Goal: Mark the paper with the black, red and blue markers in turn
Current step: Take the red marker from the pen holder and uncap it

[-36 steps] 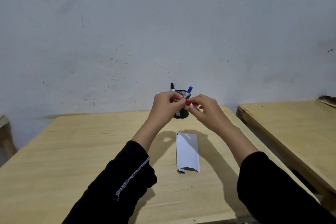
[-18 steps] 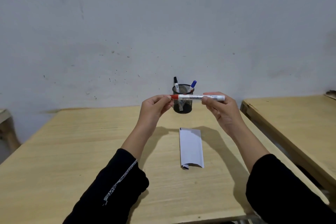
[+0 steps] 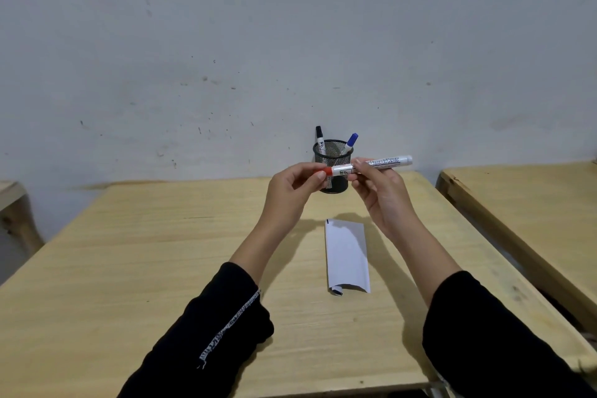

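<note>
I hold the red marker (image 3: 384, 163) level in front of me, above the table. My right hand (image 3: 382, 194) grips its white barrel. My left hand (image 3: 292, 192) pinches the red cap at its left end. Behind the hands stands a black mesh pen cup (image 3: 336, 155) with the black marker (image 3: 319, 139) and the blue marker (image 3: 350, 142) sticking out of it. The white paper (image 3: 347, 255) lies flat on the table below my hands, with a small dark mark at its far left corner and a curled near edge.
The wooden table (image 3: 129, 268) ends at a grey wall behind the cup. A second wooden table (image 3: 529, 203) stands to the right across a narrow gap. Part of another piece of furniture (image 3: 13, 203) shows at the far left.
A second ago both hands were bunched around the marker near the cup. Since then the marker turned level and the hands drew apart, left on the cap, right on the barrel.
</note>
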{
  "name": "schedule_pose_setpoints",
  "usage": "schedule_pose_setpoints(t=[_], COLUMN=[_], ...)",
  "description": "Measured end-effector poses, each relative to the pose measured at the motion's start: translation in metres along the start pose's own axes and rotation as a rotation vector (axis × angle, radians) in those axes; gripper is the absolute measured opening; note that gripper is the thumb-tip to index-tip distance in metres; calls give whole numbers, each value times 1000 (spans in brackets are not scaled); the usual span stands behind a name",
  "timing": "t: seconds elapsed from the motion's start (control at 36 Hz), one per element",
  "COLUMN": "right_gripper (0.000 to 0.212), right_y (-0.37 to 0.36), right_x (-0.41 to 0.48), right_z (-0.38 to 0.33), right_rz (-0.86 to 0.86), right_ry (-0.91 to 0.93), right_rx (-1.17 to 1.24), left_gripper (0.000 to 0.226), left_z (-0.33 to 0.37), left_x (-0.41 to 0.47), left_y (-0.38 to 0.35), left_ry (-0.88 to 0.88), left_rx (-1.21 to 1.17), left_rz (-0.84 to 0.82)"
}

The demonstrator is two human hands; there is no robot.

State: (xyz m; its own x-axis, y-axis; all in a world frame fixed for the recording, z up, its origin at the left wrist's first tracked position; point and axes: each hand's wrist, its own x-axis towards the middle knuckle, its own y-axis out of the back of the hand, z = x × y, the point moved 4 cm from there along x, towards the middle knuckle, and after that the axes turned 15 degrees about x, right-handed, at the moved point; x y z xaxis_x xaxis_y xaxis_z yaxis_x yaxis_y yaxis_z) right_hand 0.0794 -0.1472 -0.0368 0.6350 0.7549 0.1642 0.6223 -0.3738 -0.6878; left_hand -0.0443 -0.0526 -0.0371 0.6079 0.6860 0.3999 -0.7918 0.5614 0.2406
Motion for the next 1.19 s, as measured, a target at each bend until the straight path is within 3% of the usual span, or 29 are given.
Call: schedule_pose_setpoints(t=[0.25, 0.47, 0.64, 0.81, 1.19], right_gripper=[8, 6, 4, 4, 4], right_y=[7, 19, 42, 53, 56], right_x=[0, 3, 8, 6, 7], right_z=[1, -9, -11, 4, 13], right_rz=[13, 13, 121, 144, 168], right_ry=[-31, 20, 27, -27, -69], right_rx=[13, 67, 38, -44, -100], left_gripper=[16, 15, 13, 14, 19], left_z=[-6, -25, -59, -84, -90], left_x=[5, 9, 9, 3, 9], left_y=[-6, 2, 18, 17, 10], left_ry=[0, 134, 148, 231, 222], left_rx=[75, 66, 625, 886, 848], left_rz=[7, 36, -4, -152, -195])
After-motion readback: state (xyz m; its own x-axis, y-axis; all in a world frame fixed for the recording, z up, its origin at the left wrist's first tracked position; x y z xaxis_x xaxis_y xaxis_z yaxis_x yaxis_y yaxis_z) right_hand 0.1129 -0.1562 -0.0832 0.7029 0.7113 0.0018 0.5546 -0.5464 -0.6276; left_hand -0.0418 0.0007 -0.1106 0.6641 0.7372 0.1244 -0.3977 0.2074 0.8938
